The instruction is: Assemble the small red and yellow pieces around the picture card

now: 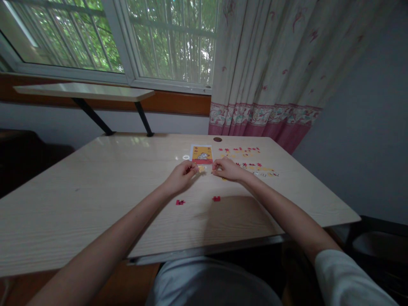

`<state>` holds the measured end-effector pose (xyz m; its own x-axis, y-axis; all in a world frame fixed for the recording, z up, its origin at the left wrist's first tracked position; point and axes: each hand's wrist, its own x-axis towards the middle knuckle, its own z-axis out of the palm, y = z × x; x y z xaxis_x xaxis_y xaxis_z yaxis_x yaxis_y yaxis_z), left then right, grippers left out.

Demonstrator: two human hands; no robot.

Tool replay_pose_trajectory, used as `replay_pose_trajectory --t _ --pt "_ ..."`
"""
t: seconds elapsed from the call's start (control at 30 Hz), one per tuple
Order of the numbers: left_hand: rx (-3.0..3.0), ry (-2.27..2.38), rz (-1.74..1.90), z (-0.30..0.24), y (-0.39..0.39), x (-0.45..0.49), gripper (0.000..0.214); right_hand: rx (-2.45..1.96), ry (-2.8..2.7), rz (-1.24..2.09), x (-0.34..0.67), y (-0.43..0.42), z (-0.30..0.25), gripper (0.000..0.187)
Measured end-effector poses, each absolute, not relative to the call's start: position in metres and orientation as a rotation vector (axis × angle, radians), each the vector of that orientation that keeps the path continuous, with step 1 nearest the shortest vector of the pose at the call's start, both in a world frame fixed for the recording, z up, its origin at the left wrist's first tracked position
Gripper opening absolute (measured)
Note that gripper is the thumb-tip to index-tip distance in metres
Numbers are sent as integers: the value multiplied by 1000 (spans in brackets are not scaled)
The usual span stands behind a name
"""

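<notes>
My left hand [185,173] is closed in a pinch on a yellow puzzle piece [202,169] just in front of the picture card. Facing it from the right, my right hand [227,169] has its thumb and forefinger together; whatever is between them is too small to make out. The picture card [202,151] lies behind both hands and shows a white animal on orange above a red band. Closer to me, a red puzzle piece with dark marks [180,202] and another red puzzle piece [216,198] lie apart on the table.
Several red, yellow and white puzzle pieces [251,164] lie in rows on the right of the wooden table [105,187], some partly behind my right hand. A round cable hole [217,139] is at the back edge. A raised shelf [86,91] stands at the back left.
</notes>
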<state>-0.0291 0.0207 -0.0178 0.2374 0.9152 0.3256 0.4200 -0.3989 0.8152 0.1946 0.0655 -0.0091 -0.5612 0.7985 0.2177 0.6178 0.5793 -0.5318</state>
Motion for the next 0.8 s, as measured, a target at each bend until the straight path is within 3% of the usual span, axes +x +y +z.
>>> replay_pose_trajectory --t 0.1,0.2,0.8 --pt "1924 1221 1105 -17 19 -29 23 -1087 -2114 970 189 63 -6 13" --pt "1931 1209 1097 -16 17 -28 24 -1019 -1911 1173 184 62 -2 22" --pt "1967 1180 1057 -11 15 -27 23 -938 -1971 1114 179 55 8 19"
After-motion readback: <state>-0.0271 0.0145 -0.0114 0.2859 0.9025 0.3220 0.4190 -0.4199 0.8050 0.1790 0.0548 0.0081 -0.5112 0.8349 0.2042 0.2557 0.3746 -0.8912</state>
